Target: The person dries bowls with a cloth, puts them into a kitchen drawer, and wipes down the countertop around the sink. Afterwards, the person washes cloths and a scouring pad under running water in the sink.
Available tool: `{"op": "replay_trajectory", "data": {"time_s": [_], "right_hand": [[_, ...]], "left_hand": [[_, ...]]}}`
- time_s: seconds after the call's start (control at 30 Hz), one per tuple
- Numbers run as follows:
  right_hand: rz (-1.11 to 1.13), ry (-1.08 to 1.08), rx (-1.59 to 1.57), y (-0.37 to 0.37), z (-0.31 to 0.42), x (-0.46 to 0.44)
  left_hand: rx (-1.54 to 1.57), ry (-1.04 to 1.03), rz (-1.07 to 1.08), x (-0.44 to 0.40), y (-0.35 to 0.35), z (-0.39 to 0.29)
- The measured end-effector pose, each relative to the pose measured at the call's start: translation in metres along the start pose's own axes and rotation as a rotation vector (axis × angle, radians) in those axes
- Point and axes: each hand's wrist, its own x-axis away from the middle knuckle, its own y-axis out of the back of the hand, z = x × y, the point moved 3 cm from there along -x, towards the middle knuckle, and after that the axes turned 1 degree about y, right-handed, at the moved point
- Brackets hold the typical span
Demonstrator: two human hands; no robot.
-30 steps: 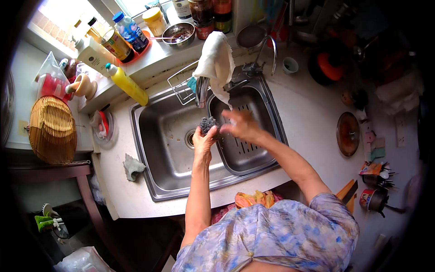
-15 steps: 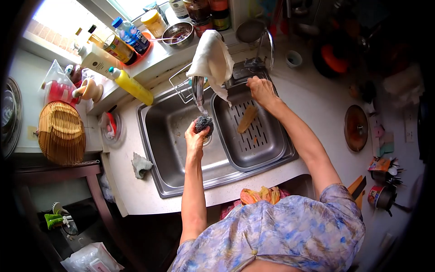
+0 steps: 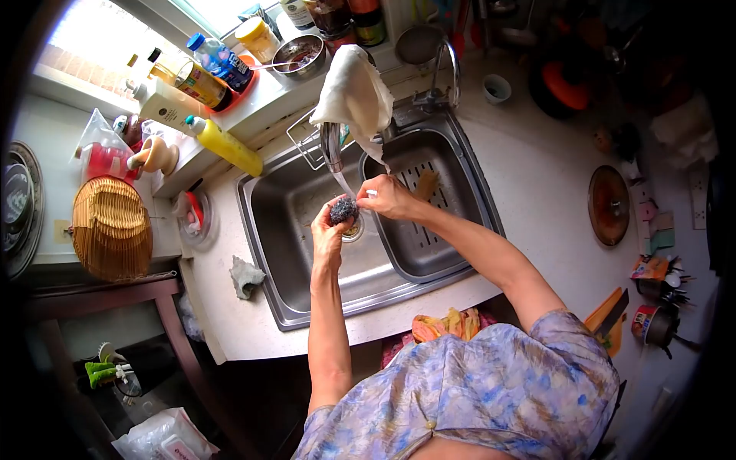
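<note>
My left hand [image 3: 328, 234] is wrapped round a dark grey, wiry scouring ball [image 3: 343, 211] over the left basin of the steel sink [image 3: 285, 230]. A thin stream of water runs from the faucet [image 3: 332, 146], which has a white cloth [image 3: 354, 90] draped over it. Right beside the ball, my right hand [image 3: 387, 197] has its fingers pinched together; a small whitish spot shows at the fingertips, too small to name. Behind that hand, a long tan piece [image 3: 426, 184] lies partly hidden in the slotted drain tray [image 3: 418, 264].
A grey-green rag [image 3: 246, 277] lies on the counter left of the sink. A yellow squeeze bottle [image 3: 226, 146] leans at the back left, below bottles and a metal bowl [image 3: 300, 55] on the sill. A glass lid [image 3: 609, 205] lies at the right.
My right hand has moved left and down, from above the drain tray to the scouring ball under the faucet. My left hand keeps hold of the ball.
</note>
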Motion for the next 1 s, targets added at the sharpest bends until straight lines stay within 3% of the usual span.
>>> {"op": "replay_trajectory", "data": {"time_s": [0.23,0.3,0.37,0.43,0.5,0.57,0.6,0.63,0.7,0.77,0.8,0.83,0.9,0.93,0.97,1.0], "right_hand": [[-0.09,-0.023,-0.051,-0.001,-0.002,0.003],[-0.104,-0.028,-0.05,0.003,-0.001,0.013],[-0.206,-0.042,-0.091,0.006,-0.009,0.025],[-0.21,-0.092,-0.115,0.006,-0.018,0.035],[-0.203,-0.286,-0.279,0.003,-0.013,0.054],[-0.237,-0.301,-0.238,0.012,-0.007,0.069],[-0.249,-0.288,-0.238,0.022,-0.01,0.062],[-0.241,-0.329,-0.266,0.015,-0.011,0.077],[-0.216,-0.354,-0.296,0.014,-0.012,0.08],[-0.221,-0.313,-0.246,0.014,-0.011,0.08],[-0.206,-0.329,-0.25,0.014,-0.01,0.08],[-0.212,-0.33,-0.246,0.013,-0.012,0.081],[-0.194,-0.423,-0.423,-0.002,-0.021,0.085],[-0.174,-0.427,-0.417,-0.007,-0.019,0.093],[-0.19,-0.37,-0.325,-0.004,-0.018,0.085],[-0.198,-0.347,-0.246,-0.006,-0.017,0.088]], "left_hand": [[-0.065,-0.001,0.014,0.007,0.029,-0.01],[0.127,0.048,0.024,0.004,0.042,-0.014],[0.528,-0.033,0.028,0.001,0.051,-0.007],[0.078,0.377,-0.108,-0.037,0.089,0.11],[-1.818,0.457,0.346,-0.018,0.077,0.17],[-1.646,0.279,-0.011,-0.016,0.105,0.169],[-1.755,0.109,-0.097,-0.013,0.105,0.169],[-1.422,0.387,-0.028,-0.017,0.104,0.115],[-1.211,0.34,-0.043,-0.025,0.106,0.093],[-0.126,0.21,-0.008,-0.026,0.099,0.062],[-0.102,0.267,-0.02,-0.022,0.094,0.052],[-0.221,0.52,0.004,-0.044,0.125,0.126],[-1.574,0.351,-0.113,-0.025,0.103,0.137],[-2.027,0.098,0.045,-0.012,0.103,0.152],[-1.878,0.078,-0.079,-0.01,0.095,0.134],[-1.568,0.245,-0.108,-0.006,0.089,0.125]]}}
